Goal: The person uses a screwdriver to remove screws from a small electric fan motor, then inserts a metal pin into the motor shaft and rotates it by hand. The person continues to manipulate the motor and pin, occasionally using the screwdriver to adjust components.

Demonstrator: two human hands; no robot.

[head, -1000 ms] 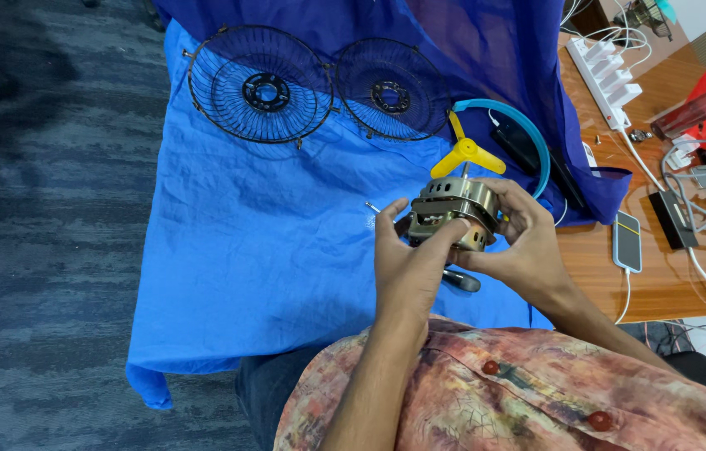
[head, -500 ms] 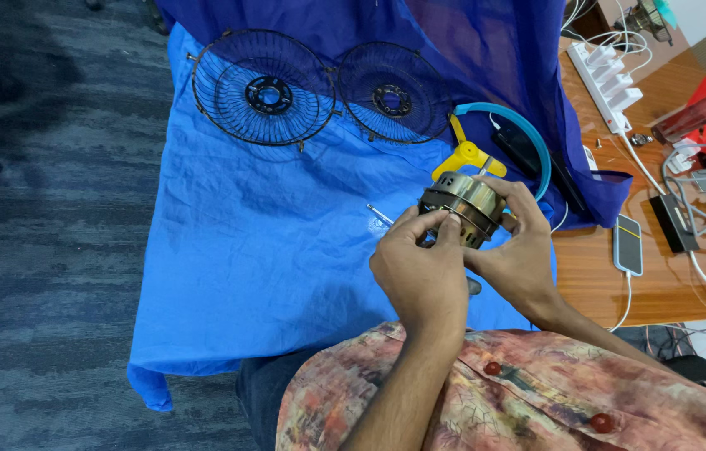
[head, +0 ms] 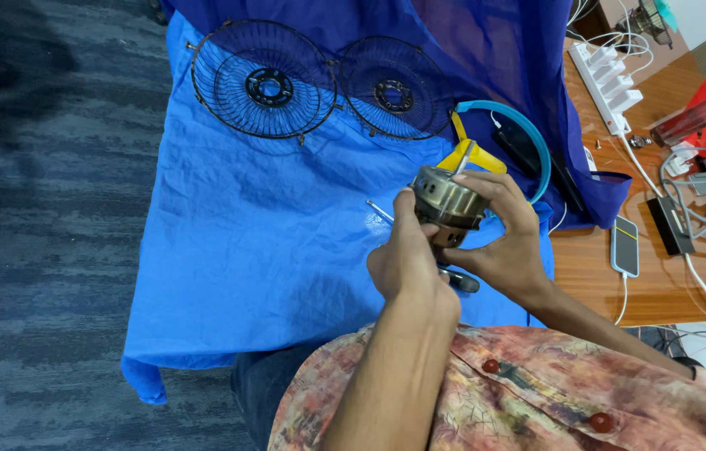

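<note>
My left hand (head: pixel 407 263) and right hand (head: pixel 507 242) both curl around the round metal motor (head: pixel 446 199), held just above the blue cloth (head: pixel 244 250). Yellow fan blade (head: pixel 471 156) right behind it at 12 o'clock, two wire fan guards (head: pixel 263 82) farther off at 11.

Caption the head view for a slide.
Both hands, left hand and right hand, grip a metal fan motor above blue cloth near two wire grilles.
</note>
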